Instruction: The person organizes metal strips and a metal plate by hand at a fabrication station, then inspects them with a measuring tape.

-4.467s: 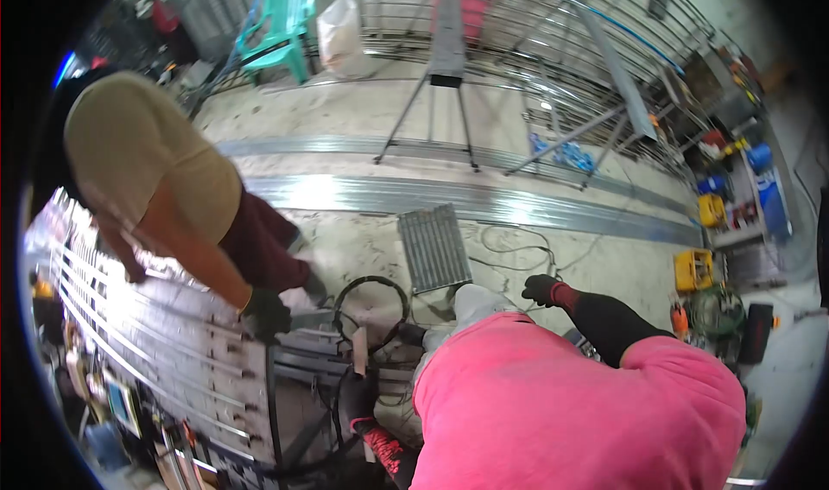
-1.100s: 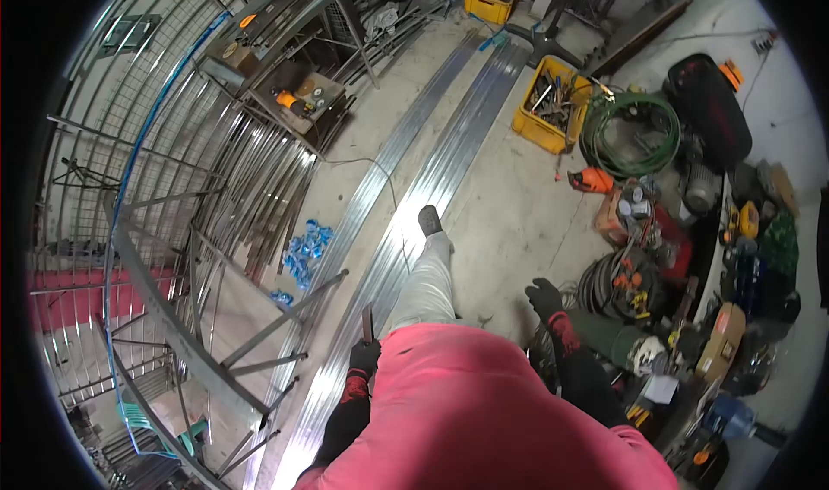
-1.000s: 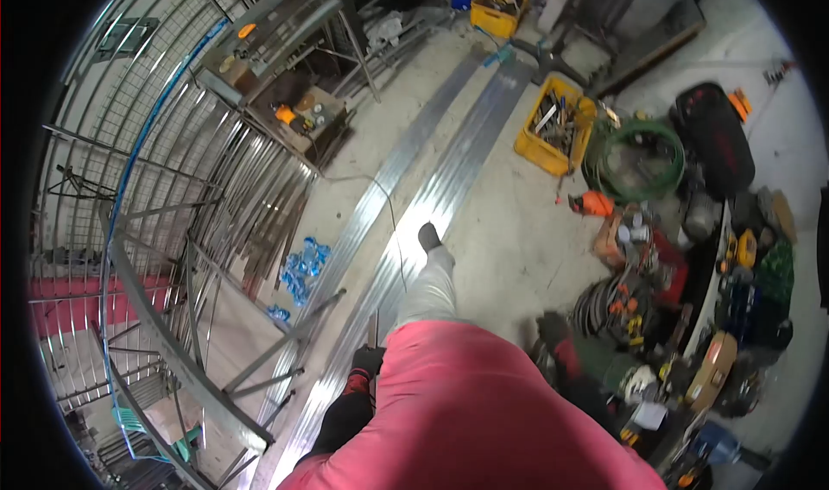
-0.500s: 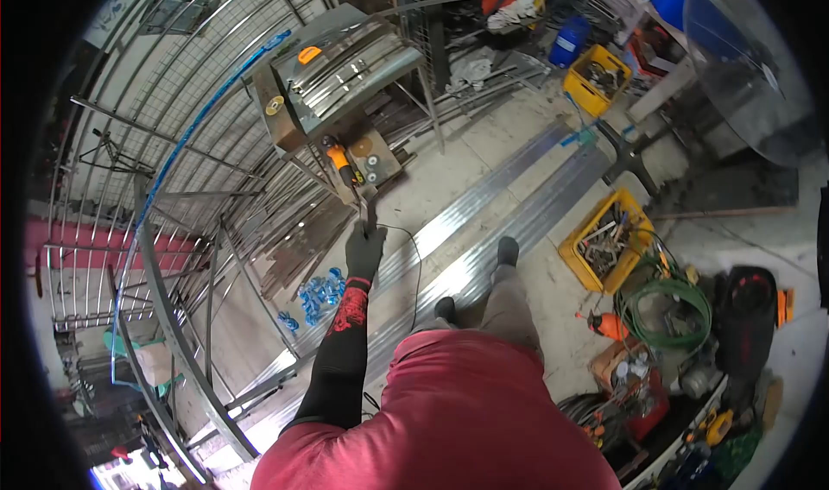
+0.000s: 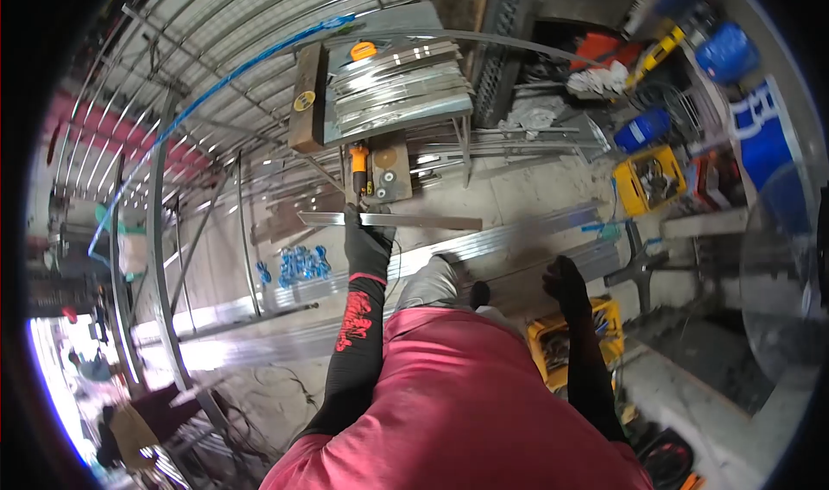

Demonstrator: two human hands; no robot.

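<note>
My left hand [image 5: 370, 244], in a dark glove, is closed around a short flat metal bar [image 5: 423, 221] that lies crosswise, pointing left and right. Just beyond it, an orange and black power tool [image 5: 359, 169] rests beside a board with round discs [image 5: 386, 172]. Out to the right, my right hand [image 5: 563, 283], also gloved, has its fingers curled; whether anything is in them is too dark to make out. Ahead stands a metal table [image 5: 352, 126] with a stack of metal strips [image 5: 397, 84] on it.
Long metal profiles [image 5: 492, 243] run across the floor. Blue wrapped pieces [image 5: 302, 264] lie at left, near a metal frame [image 5: 161, 265]. On the right are yellow crates [image 5: 638, 198], a black stand [image 5: 639, 267] and a blue container [image 5: 643, 130].
The view has turned and shifted. The bar in my left hand now shows clearly, held crosswise. My right hand has come into view at right, and my feet have moved.
</note>
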